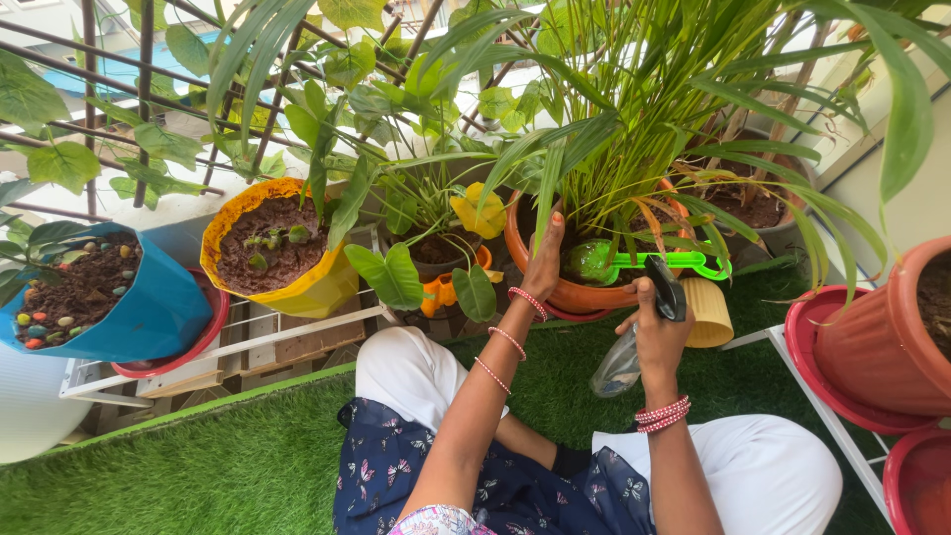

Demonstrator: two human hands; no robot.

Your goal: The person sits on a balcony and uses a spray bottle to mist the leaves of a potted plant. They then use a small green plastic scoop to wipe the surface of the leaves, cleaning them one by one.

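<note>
My right hand (657, 332) grips a clear spray bottle (622, 365) by its black trigger head, nozzle pointing at a terracotta pot (584, 294) of long green grass-like leaves. My left hand (544, 260) reaches into that pot among the leaf bases, fingers together against the stems. A green plastic garden tool (662, 263) lies across the pot's soil just beyond my right hand. Both wrists wear red and white bangles. I sit on green artificial turf with white trousers and a dark patterned top.
A yellow pot (309, 287) and a blue pot (158, 312) with coloured pebbles stand on a white slatted rack (238, 347) at left. Small orange pot (436, 295) and woven beige pot (705, 312) sit near the middle. Red pots (872, 347) on a white stand are right. Railing behind.
</note>
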